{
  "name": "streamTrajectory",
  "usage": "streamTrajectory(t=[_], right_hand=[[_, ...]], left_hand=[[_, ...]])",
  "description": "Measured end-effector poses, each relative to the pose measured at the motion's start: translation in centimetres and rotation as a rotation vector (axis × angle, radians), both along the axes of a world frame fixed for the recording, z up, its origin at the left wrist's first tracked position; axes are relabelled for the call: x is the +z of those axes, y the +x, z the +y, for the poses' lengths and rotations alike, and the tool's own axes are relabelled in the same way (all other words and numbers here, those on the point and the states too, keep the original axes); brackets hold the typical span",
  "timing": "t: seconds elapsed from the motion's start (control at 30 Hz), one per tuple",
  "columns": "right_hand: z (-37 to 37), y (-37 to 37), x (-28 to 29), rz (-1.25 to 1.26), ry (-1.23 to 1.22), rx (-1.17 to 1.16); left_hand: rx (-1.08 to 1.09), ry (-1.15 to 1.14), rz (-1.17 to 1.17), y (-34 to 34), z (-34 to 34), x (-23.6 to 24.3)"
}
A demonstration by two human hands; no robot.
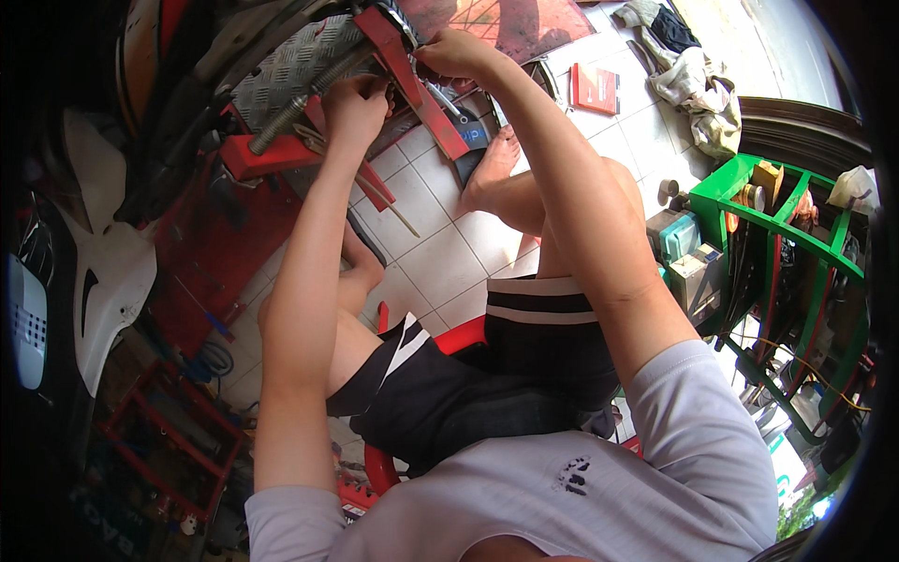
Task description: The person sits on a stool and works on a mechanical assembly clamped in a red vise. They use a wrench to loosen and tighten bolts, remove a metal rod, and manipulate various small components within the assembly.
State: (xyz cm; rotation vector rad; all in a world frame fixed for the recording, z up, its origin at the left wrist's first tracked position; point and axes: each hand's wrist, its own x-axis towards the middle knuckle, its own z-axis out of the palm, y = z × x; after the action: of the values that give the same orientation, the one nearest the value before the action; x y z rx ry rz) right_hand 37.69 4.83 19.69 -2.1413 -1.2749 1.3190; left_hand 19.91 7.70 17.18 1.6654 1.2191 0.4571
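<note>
At edges of angular red metal frame (412, 89), has left hand (354, 110) and right hand (457, 54) curled; cannot tell contents; could slip, scraping knuckles.

Dark print (571, 475) on grey shirt (524, 496), blue lettering (473, 135) on sandal (465, 169).

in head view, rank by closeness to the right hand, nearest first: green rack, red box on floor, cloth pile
From the right hand:
1. Red box, to its right on the tiles
2. Cloth pile, farther right
3. Green rack, far right, lower in view
</note>
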Motion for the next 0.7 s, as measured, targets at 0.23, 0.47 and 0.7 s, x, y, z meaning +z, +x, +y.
streamTrajectory(t=[0.23, 0.47, 0.7], right_hand=[[0.2, 0.1, -0.9, 0.089, 0.055, -0.014], [-0.5, 0.0, -0.2, 0.088, 0.105, 0.029], [-0.4, -0.7, -0.6, -0.080, 0.179, 0.036]], left_hand=[[0.014, 0.016, -0.064, 0.2, -0.1, -0.2], [-0.001, 0.032, -0.056, 0.4, -0.1, -0.2], [-0.027, 0.080, -0.046, 0.0, 0.2, -0.9]])
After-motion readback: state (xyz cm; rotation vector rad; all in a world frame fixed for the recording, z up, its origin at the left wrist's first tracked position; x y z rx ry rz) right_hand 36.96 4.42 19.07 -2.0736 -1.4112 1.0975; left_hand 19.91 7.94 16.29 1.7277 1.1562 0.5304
